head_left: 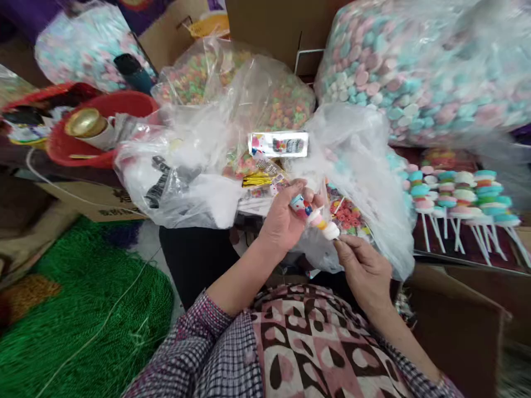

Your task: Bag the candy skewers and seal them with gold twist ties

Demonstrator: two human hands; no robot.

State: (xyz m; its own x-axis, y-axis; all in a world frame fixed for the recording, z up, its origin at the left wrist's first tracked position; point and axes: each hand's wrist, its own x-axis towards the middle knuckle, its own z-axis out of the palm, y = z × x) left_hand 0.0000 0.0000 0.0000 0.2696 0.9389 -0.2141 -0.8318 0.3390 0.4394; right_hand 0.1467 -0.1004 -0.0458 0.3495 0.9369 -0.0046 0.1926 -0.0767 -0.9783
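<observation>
In front of my lap is a short marshmallow skewer (pixel 320 221), with white, pink and orange pieces in a row. My left hand (pixel 286 218) is closed around its upper left end, where a small printed wrapper (pixel 299 205) in blue, red and white shows between thumb and fingers. How far the wrapper covers the candy I cannot tell. My right hand (pixel 367 271) pinches the lower right end, just past the last white piece; the stick itself is mostly hidden by the fingers. Beyond my left hand lie gold twist ties (pixel 256 179) and a silver printed packet (pixel 279 144).
Finished-looking marshmallow skewers (pixel 462 193) lie on the right with white sticks towards me. A big bag of marshmallows (pixel 415 72) and a bag of gummy candy (pixel 282 99) stand behind. Red tubs (pixel 136 104) are left, green tinsel-like strands (pixel 103 298) below. Red ring candies (pixel 346 214) sit in plastic.
</observation>
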